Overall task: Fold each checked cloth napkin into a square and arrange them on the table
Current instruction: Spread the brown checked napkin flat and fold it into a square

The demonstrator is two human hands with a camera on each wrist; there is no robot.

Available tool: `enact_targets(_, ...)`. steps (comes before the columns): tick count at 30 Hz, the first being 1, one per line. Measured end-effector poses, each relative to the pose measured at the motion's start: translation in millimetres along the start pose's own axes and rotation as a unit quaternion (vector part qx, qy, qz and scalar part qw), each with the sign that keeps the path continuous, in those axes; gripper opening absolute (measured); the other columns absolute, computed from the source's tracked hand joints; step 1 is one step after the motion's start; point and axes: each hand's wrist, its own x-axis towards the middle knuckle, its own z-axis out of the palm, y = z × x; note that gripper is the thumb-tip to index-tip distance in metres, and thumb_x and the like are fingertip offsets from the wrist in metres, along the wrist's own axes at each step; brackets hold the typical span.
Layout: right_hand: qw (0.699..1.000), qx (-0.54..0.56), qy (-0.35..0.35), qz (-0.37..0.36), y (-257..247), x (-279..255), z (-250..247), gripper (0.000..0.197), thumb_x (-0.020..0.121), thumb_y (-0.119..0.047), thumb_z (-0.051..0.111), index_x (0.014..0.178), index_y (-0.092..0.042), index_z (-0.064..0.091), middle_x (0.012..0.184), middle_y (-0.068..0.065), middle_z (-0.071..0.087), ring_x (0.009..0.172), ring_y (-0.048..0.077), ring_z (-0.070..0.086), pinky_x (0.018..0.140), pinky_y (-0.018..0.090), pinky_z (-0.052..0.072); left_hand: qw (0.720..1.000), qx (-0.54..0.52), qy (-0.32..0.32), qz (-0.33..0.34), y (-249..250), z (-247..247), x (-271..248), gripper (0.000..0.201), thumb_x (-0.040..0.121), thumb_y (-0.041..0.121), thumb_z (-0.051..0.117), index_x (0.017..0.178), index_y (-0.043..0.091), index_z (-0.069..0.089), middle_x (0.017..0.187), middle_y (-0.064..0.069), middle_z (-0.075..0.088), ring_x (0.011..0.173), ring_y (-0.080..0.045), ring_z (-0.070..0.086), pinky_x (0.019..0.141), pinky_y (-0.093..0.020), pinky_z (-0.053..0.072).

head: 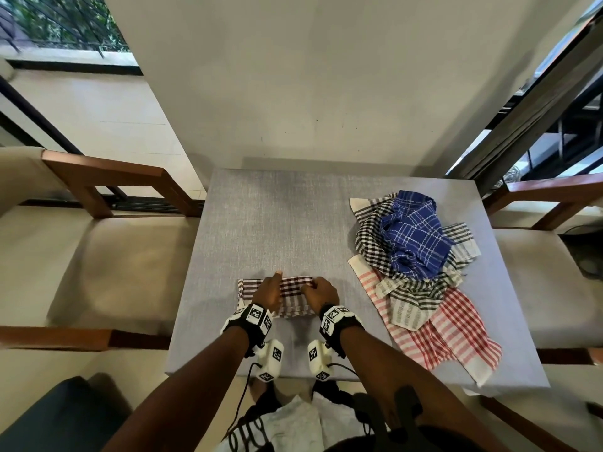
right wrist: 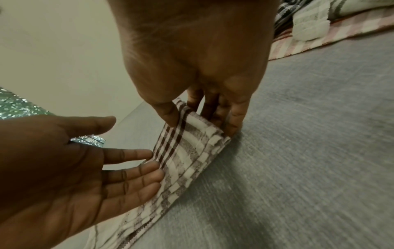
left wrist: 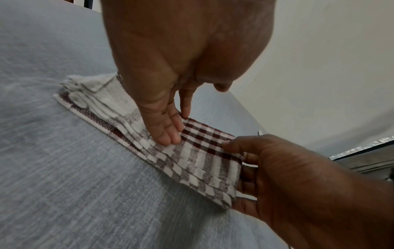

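A: We have the maroon checked napkin [head: 290, 296] lying as a folded strip near the front edge of the grey table [head: 277, 216], a little left of centre. Where do our hands sit on it?

B: Our left hand [head: 268, 293] lies flat across the middle of the strip, fingers [left wrist: 168, 133] straight and pressed together, tips down on the cloth. The thumb stands apart, toward the far edge.

A: And our right hand [head: 321, 293]?

B: It grips the strip's right end. In the right wrist view the thumb [right wrist: 168, 114] lies on top of the cloth and the other fingers curl under that end, so it pinches the layered end between them. That end is lifted a little off the table; the left part lies flat.

A: What do we see of the edges?

B: In the left wrist view several stacked layers show along the near long edge, stepped slightly and not quite flush. The left end is pale and a bit rumpled.

A: How much room do we have?

B: Bare grey surface runs beyond the strip to the table's far edge and across to the left edge. To our right lies a loose heap: a blue checked napkin [head: 414, 233] on top of a black checked napkin [head: 372, 230], with a red checked napkin [head: 447, 324] spread beneath, reaching the front right corner. The heap lies apart from our strip, with a band of bare table between.

A: And around the table?

B: Wooden-armed chairs [head: 107, 184] stand on both sides, and a pale wall [head: 326, 76] rises just behind.
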Motion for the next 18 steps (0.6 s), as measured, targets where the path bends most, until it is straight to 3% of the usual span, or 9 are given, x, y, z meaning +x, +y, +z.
enact_targets(4, 0.999, 0.042, -0.003, -0.001, 1.8, -5.9, -1.6, 0.039, 0.093, -0.022, 0.060, 0.130, -0.010, 0.054, 0.127, 0.010, 0.062, 0.116, 0.027, 0.058, 0.091, 0.028, 0.043, 1.000, -0.003, -0.001, -0.010, 13.9, -3.1, -19.5, 0.041, 0.095, 0.059, 0.039, 0.098, 0.019, 0.050, 0.104, -0.010, 0.056, 0.107, -0.035, 0.058, 0.103, -0.051, 0.043)
enact_targets(6, 0.998, 0.058, 0.011, -0.005, 0.8, -9.8, -1.6, 0.038, 0.092, -0.020, 0.062, 0.128, -0.010, 0.055, 0.126, 0.010, 0.063, 0.114, 0.026, 0.060, 0.086, 0.024, 0.043, 1.000, 0.014, -0.006, 0.004, 12.9, -1.7, -20.0, 0.045, 0.093, 0.063, 0.039, 0.084, 0.020, 0.052, 0.095, -0.008, 0.056, 0.103, -0.034, 0.058, 0.103, -0.052, 0.042)
enact_targets(8, 0.997, 0.068, 0.027, -0.021, -2.9, -14.6, -0.2, 0.036, 0.091, -0.020, 0.063, 0.125, -0.010, 0.057, 0.122, 0.010, 0.065, 0.111, 0.025, 0.061, 0.085, 0.024, 0.044, 0.999, 0.026, -0.018, 0.017, 1.1, 0.5, -5.9, 0.053, 0.082, 0.075, 0.040, 0.084, 0.024, 0.055, 0.102, -0.011, 0.062, 0.106, -0.032, 0.059, 0.104, -0.052, 0.042)
enact_targets(10, 0.995, 0.076, 0.037, -0.043, -9.0, -19.5, 2.3, 0.033, 0.092, -0.022, 0.062, 0.123, -0.010, 0.059, 0.119, 0.009, 0.067, 0.108, 0.025, 0.063, 0.084, 0.024, 0.045, 0.999, -0.008, -0.036, 0.015, -20.4, 2.6, 26.3, 0.077, 0.059, 0.092, 0.044, 0.090, 0.025, 0.065, 0.117, -0.012, 0.067, 0.109, -0.030, 0.061, 0.105, -0.050, 0.042)
enact_targets(12, 0.994, 0.078, 0.046, -0.067, -15.9, -24.1, 5.8, 0.030, 0.094, -0.028, 0.060, 0.120, -0.011, 0.061, 0.116, 0.007, 0.068, 0.105, 0.022, 0.064, 0.083, 0.024, 0.046, 0.997, -0.048, -0.067, -0.003, -25.5, 0.2, 35.0, 0.093, 0.051, 0.095, 0.048, 0.097, 0.019, 0.074, 0.112, -0.010, 0.071, 0.106, -0.028, 0.065, 0.105, -0.048, 0.043)
enact_targets(15, 0.992, 0.066, 0.048, -0.101, -27.1, -31.9, 13.0, 0.027, 0.095, -0.029, 0.061, 0.117, -0.014, 0.063, 0.111, 0.004, 0.070, 0.102, 0.021, 0.065, 0.087, 0.027, 0.050, 0.992, -0.109, -0.061, -0.016, -2.4, -11.1, -5.1, 0.075, 0.080, 0.076, 0.044, 0.102, 0.011, 0.074, 0.105, -0.014, 0.072, 0.103, -0.031, 0.067, 0.102, -0.048, 0.046)
enact_targets(18, 0.990, 0.043, 0.050, -0.128, -38.5, -38.7, 24.3, 0.028, 0.089, -0.025, 0.065, 0.115, -0.015, 0.063, 0.108, 0.003, 0.070, 0.099, 0.020, 0.066, 0.086, 0.030, 0.053, 0.995, -0.103, -0.006, 0.007, 7.7, -29.3, -35.7, 0.063, 0.094, 0.059, 0.040, 0.099, 0.006, 0.072, 0.100, -0.017, 0.072, 0.092, -0.031, 0.067, 0.087, -0.041, 0.053)
